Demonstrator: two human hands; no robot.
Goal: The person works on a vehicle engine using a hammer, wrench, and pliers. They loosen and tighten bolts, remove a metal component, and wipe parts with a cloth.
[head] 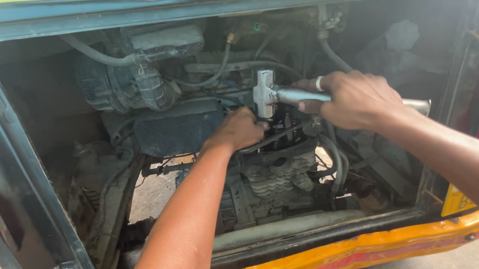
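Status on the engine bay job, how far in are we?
Done: the rear hatch is open and the engine exposed. In hand: the right hand grips a metal socket wrench set on the top of the engine, while the left hand steadies at its head. Left: hoses remain connected; no removed parts are visible.

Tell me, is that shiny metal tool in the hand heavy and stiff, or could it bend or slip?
The metal tool looks like solid steel with a thick handle, so it is probably stiff and heavy for its size. Its smooth, shiny handle might slip in this greasy engine bay, though the right hand wraps it fully. The round handle would likely roll if laid down.
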